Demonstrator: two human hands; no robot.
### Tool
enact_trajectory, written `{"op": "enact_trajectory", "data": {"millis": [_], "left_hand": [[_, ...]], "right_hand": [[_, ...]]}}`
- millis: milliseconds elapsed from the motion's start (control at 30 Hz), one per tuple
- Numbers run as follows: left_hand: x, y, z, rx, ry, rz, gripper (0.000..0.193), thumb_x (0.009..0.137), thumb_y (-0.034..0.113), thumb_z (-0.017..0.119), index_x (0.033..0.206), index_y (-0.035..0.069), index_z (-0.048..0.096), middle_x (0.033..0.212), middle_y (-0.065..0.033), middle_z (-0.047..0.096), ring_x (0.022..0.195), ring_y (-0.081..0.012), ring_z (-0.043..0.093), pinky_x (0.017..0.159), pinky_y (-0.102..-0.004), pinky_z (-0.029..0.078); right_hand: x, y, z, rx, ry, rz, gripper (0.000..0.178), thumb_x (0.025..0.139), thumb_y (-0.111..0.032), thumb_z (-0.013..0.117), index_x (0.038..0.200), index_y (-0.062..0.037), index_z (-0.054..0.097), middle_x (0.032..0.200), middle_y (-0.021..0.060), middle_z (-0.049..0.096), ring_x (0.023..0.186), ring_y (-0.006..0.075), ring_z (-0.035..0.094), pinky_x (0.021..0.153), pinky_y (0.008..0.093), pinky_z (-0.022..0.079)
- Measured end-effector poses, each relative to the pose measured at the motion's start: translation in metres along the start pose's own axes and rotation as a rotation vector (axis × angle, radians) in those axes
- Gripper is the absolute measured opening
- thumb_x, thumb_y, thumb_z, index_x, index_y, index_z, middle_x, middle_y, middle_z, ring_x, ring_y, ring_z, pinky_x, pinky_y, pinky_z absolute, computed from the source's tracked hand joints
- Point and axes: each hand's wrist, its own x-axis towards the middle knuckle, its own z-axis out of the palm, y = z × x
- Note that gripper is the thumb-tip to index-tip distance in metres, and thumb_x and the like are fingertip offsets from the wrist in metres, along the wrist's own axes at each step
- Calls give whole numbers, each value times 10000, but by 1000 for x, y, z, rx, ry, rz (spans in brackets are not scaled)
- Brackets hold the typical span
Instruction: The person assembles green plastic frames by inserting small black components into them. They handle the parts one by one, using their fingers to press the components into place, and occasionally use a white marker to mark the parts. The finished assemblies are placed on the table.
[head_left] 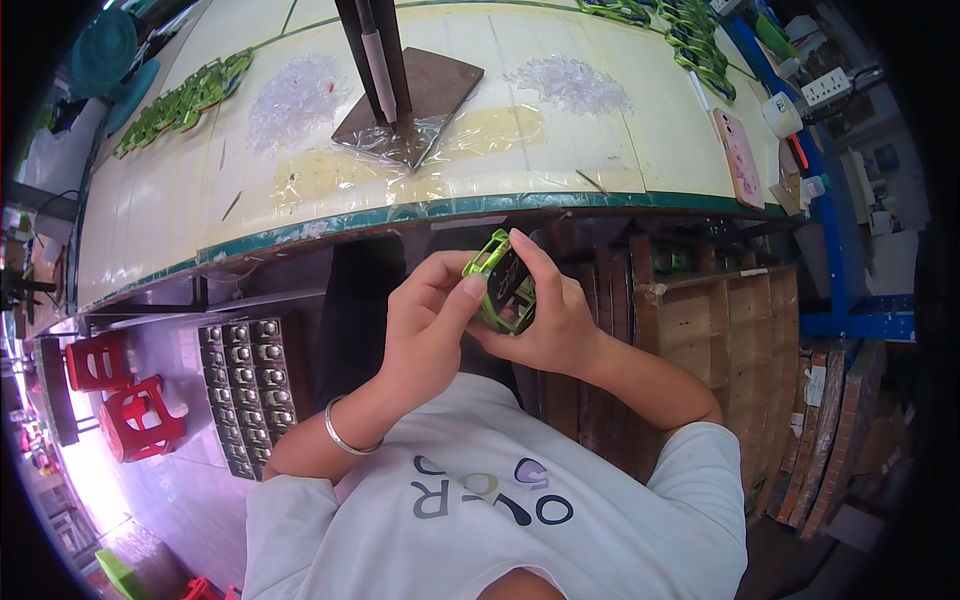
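Pinching a glossy green, black-faced casing [507, 285]: left hand [424, 318] and right hand [563, 320] fingers [537, 264]

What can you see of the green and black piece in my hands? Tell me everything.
The green and black piece has a glossy, bright green frame with an opening near its upper end, and a dark panel with a pale marking. It could be plastic or painted metal; I can't tell which. It's held tilted, off the near edge of the table, gripped between your left hand and right hand. Fingers hide parts of it.
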Motion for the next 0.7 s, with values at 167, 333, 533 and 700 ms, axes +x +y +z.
{"op": "enact_trajectory", "data": {"millis": [167,333,533,700], "left_hand": [[-3,-2,-1,-3,7,28,211,852,105,483,1000,-45,493,889,-59,557,807,-82,522,711,-210,428],[-3,-3,-3,-37,-4,12,207,861,106,465,999,-45,496,896,-63,558,806,-82,522,717,-211,426],[0,2,0,-144,17,23,229,850,97,453,1023,-49,488,913,-74,559,818,-92,529,714,-193,406],[0,4,-19,87,-32,165,244,797,48,463,1022,-42,491,929,-74,550,841,-112,523,760,-248,419]], "right_hand": [[5,-1,-8,16,-50,-38,790,560,-157,731,1207,4,308,1032,188,521,712,257,603,589,299,498],[5,-1,-10,52,-103,9,833,565,-161,747,1227,13,273,990,176,544,703,229,613,606,290,502],[4,0,-4,-41,-40,-110,729,618,-201,722,1238,-164,340,1196,253,376,728,256,599,594,295,496],[6,-2,-5,-70,-97,-193,575,623,-195,711,1142,-207,464,1167,266,382,827,323,568,616,311,494]]}}
